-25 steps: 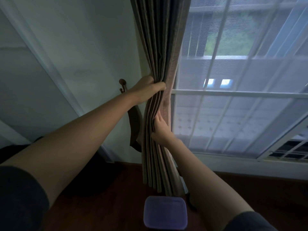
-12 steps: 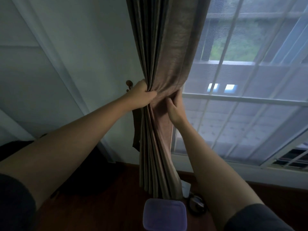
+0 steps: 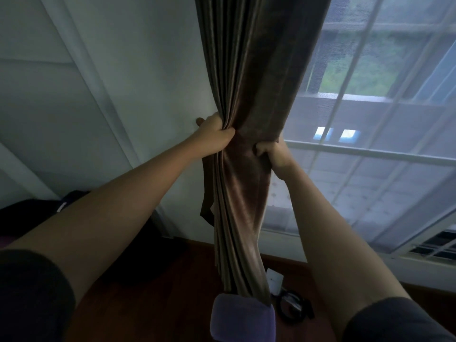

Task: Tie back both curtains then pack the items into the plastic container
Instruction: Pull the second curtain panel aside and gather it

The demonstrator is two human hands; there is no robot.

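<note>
A brown pleated curtain (image 3: pixel 249 70) hangs at the left side of the window, bunched at mid height. My left hand (image 3: pixel 217 137) grips the bunch from its left side, close to the wall. My right hand (image 3: pixel 274 151) grips the curtain's right edge, fingers curled into the cloth. A dark tieback strip (image 3: pixel 206 206) dangles behind the curtain, below my left hand. On the floor below stands a plastic container with a purple lid (image 3: pixel 243 317). A white card (image 3: pixel 275 280) and a black coiled cable (image 3: pixel 293 304) lie next to it.
A sheer white curtain (image 3: pixel 370 181) covers the window to the right. The pale wall (image 3: pixel 123 95) is on the left, with a dark bag (image 3: pixel 37 213) on the floor at its foot. The floor (image 3: pixel 148 304) is dark wood.
My right hand rose from low on the curtain to the gathered waist and took hold of its right edge. The view came closer, and the card and cable came into sight.
</note>
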